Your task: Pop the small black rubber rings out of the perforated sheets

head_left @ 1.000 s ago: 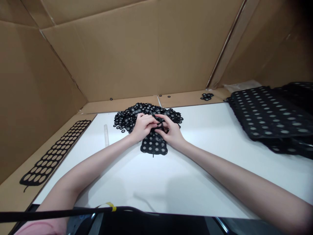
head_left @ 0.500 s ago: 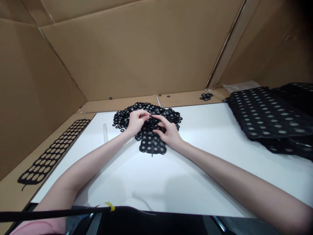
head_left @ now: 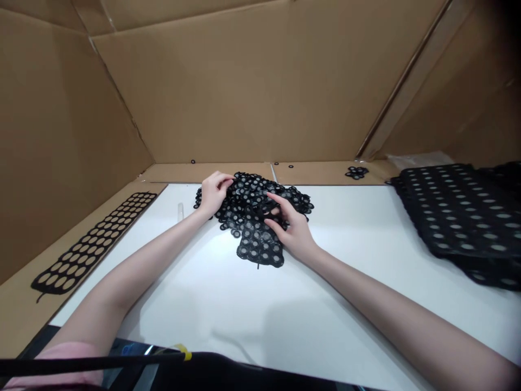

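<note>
A heap of small black rings [head_left: 248,190] with pale centres lies on the white board [head_left: 203,304]. A black perforated sheet [head_left: 260,247] extends from the heap's near side, its front edge on the board. At the heap's left, the thumb and index finger of my left hand [head_left: 215,191] are pinched together; what they hold, if anything, is too small to make out. My right hand [head_left: 293,225] is over the right side of the sheet and heap, thumb and index finger spread apart, with nothing visible held between them.
A black sheet with open round holes [head_left: 97,239] lies on cardboard at the left. Stacked dotted black sheets [head_left: 464,206] are at the right. A clear tube [head_left: 180,212] stands left of the heap. A small ring cluster [head_left: 357,172] and loose rings lie behind the board. Cardboard walls [head_left: 244,81] surround everything.
My left hand has moved left, away from my right hand, to the heap's left part. My right hand's thumb and index finger remain apart. The whole view has shifted slightly.
</note>
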A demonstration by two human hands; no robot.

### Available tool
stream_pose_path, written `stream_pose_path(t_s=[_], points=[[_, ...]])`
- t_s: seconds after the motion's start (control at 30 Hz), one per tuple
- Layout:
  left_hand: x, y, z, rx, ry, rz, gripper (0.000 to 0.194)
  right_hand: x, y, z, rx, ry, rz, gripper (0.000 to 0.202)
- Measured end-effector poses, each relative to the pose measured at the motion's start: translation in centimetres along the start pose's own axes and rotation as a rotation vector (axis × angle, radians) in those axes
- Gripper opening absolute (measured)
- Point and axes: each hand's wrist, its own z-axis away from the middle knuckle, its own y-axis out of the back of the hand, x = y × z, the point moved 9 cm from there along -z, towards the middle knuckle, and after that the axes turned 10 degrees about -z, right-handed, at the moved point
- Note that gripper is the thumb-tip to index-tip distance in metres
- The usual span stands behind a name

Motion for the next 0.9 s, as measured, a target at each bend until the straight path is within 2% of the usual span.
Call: stream_pose_path(t_s=[0.13, 0.37, 0.5, 0.63, 0.8, 0.9], points=[[1.8, -0.8, 0.8, -0.028, -0.195, -0.186, 0.02, 0.5, 0.5, -0.1, 0.038, -0.029, -0.07, 0.047], [2.3, -1.0, 1.6, -0.013, -0.285, -0.41, 0.028, 0.2, 0.8, -0.2, 0.043, 0.001, -0.082, 0.027], [2.9, -0.6, 1.6, 0.021, -0.289, -0.422, 0.031, 0.2, 1.2, -0.1, 0.063, -0.024, -0.09, 0.022], [5.0, 0.2, 2.1, 0.07, -0.283, -0.339, 0.031, 0.8, 1.4, -0.1, 0.094, -0.044, -0.136, 0.022], [8.4, -0.5, 3.9, -0.002, -0.357, -0.209, 0.03, 1.0, 1.3, -0.1, 0.096, -0.047, -0.151, 0.022], [8.3, -0.8, 4.4, -0.025, -0.378, -0.211, 0.03, 1.1, 1.4, -0.1, 0.095, -0.053, -0.16, 0.022]])
